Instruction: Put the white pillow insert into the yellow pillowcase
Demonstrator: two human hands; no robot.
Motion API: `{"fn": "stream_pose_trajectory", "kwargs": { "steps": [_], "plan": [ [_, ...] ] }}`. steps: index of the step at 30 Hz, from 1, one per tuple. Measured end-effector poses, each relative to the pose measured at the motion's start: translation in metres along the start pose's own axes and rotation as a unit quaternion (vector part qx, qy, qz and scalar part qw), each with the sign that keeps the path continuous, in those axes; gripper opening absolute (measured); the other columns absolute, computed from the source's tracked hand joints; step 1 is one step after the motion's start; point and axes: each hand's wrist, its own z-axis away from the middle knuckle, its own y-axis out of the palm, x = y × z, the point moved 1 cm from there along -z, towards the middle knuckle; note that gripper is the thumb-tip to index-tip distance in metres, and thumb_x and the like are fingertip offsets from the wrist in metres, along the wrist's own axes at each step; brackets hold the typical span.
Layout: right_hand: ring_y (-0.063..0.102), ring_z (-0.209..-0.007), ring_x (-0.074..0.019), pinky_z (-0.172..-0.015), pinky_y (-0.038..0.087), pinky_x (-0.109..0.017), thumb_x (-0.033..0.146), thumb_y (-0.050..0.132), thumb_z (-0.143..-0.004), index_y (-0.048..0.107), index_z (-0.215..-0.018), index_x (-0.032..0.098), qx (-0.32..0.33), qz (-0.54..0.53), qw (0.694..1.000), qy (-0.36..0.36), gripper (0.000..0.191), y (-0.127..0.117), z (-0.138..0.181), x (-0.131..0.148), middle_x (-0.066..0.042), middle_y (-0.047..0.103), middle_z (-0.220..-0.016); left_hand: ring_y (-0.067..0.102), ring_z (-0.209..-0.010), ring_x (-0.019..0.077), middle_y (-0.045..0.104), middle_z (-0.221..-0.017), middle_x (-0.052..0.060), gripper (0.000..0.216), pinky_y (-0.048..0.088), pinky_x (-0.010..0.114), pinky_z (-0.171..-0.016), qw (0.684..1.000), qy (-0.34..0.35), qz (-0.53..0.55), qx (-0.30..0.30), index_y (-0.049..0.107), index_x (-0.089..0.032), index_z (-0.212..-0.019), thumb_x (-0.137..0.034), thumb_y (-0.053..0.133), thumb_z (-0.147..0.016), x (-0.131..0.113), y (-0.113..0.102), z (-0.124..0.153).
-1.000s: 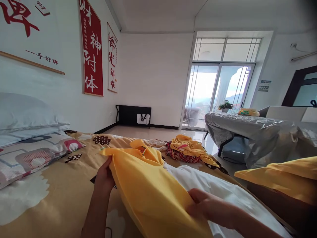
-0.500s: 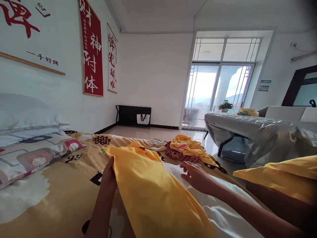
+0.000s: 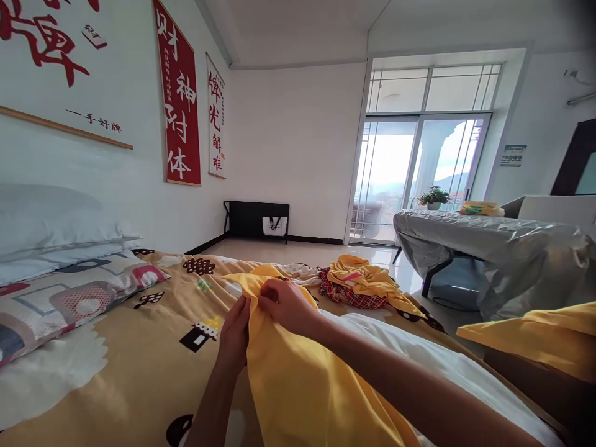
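A bed covered by a tan patterned sheet fills the lower part of the view and serves as the landmark. Against the wall at the bed's head, white pillows are stacked above a patterned pillow. Beyond the bed's far side, a table under a grey plastic cover is seen, with sliding glass doors behind it. On the wall above the bed, a red banner with white characters is hung. A large yellow cloth is spread over the middle of the bed, partly over white bedding. At the bed's foot, a heap of clothes in yellow and red plaid is piled. The left hand is closed on the yellow cloth's upper edge, and the right hand is pinched shut on the same edge just beside it, the two hands touching.
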Motion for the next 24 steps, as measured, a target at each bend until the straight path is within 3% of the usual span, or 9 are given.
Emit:
{"fn": "stream_pose_trajectory", "kwargs": {
  "steps": [5, 11, 15, 18, 24],
  "plan": [
    [0.037, -0.054, -0.0078, -0.053, 0.029, -0.022, 0.023, 0.057, -0.077, 0.047, -0.062, 0.017, 0.000, -0.044, 0.999, 0.017, 0.019, -0.001, 0.001, -0.006, 0.005, 0.046, -0.056, 0.054, -0.057, 0.0105, 0.059, -0.062, -0.002, 0.045, 0.041, 0.019, -0.050, 0.994, 0.011, -0.052, 0.092, 0.064, -0.015, -0.075, -0.053, 0.079, -0.057, -0.006, 0.005, 0.002],
    [0.036, -0.047, -0.0068, -0.046, 0.027, -0.021, 0.039, 0.059, -0.078, 0.039, -0.065, 0.020, 0.038, -0.165, 0.985, 0.008, 0.031, 0.000, 0.004, -0.011, 0.007, 0.038, -0.054, 0.062, -0.066, 0.0153, 0.066, -0.075, 0.001, 0.052, 0.048, 0.024, -0.061, 0.995, -0.029, 0.021, 0.093, 0.062, -0.016, -0.088, -0.054, 0.079, -0.058, -0.003, 0.003, -0.001],
    [0.047, -0.048, -0.0077, -0.047, 0.031, -0.021, 0.046, 0.058, -0.077, 0.047, -0.071, 0.018, 0.116, -0.263, 0.958, 0.016, 0.031, -0.008, 0.000, -0.016, 0.005, 0.046, -0.058, 0.065, -0.078, 0.0232, 0.067, -0.079, 0.006, 0.049, 0.052, 0.031, -0.069, 0.985, -0.050, 0.090, 0.136, 0.062, -0.014, -0.093, -0.049, 0.076, -0.062, -0.002, 0.006, 0.003],
    [0.049, -0.048, -0.0080, -0.047, 0.032, -0.021, 0.043, 0.057, -0.077, 0.058, -0.078, 0.015, 0.070, -0.236, 0.969, 0.036, 0.028, -0.015, -0.007, -0.025, 0.002, 0.053, -0.062, 0.066, -0.083, 0.0266, 0.068, -0.081, 0.008, 0.044, 0.052, 0.032, -0.071, 0.981, -0.060, 0.086, 0.163, 0.063, -0.012, -0.090, -0.044, 0.074, -0.063, -0.002, 0.010, 0.006],
    [0.044, -0.048, -0.0073, -0.045, 0.032, -0.020, 0.032, 0.058, -0.076, 0.064, -0.077, 0.015, 0.053, -0.138, 0.989, 0.029, 0.018, -0.001, -0.008, -0.027, 0.001, 0.056, -0.061, 0.061, -0.063, 0.0180, 0.062, -0.063, 0.001, 0.042, 0.046, 0.026, -0.057, 0.993, -0.051, 0.043, 0.092, 0.061, -0.015, -0.075, -0.043, 0.079, -0.050, 0.009, 0.009, -0.001]
  ]
}}
